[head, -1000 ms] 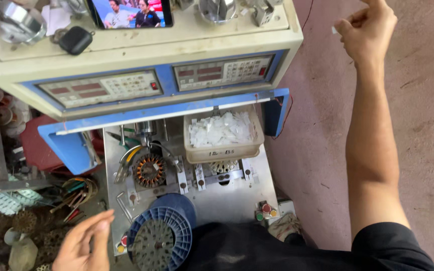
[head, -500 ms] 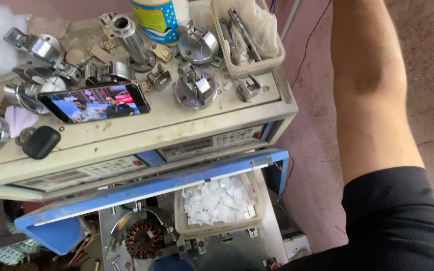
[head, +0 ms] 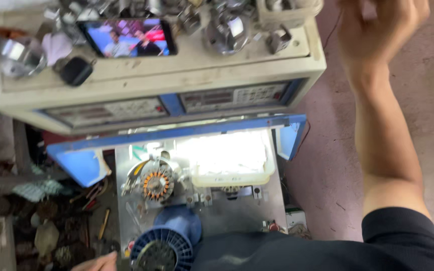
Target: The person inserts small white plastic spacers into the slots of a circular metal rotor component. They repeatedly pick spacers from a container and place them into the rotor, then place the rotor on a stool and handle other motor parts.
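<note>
My right hand (head: 380, 30) is raised at the top right, arm stretched out over the bare floor, fingers loosely curled with nothing visible in them. Only the fingertips of my left hand (head: 96, 263) show at the bottom edge, beside a blue ribbed spool (head: 161, 248). Ahead stands a cream and blue winding machine (head: 177, 100) with two display panels. Below its blue guard sits a motor stator with copper windings (head: 156, 183). A white tray of pale pieces (head: 229, 158) lies to the stator's right, glaring in bright light.
On the machine's top lie a phone with a lit screen (head: 129, 36), a black key fob (head: 75, 70) and several metal fixtures (head: 229, 32). Loose tools and metal parts (head: 51, 226) clutter the lower left. Pinkish floor (head: 428, 125) lies to the right.
The view has tilted back down, so the stator, tray and blue spool show again. My right hand has come back into sight at the top right; my left fingertips reappear at the bottom.
</note>
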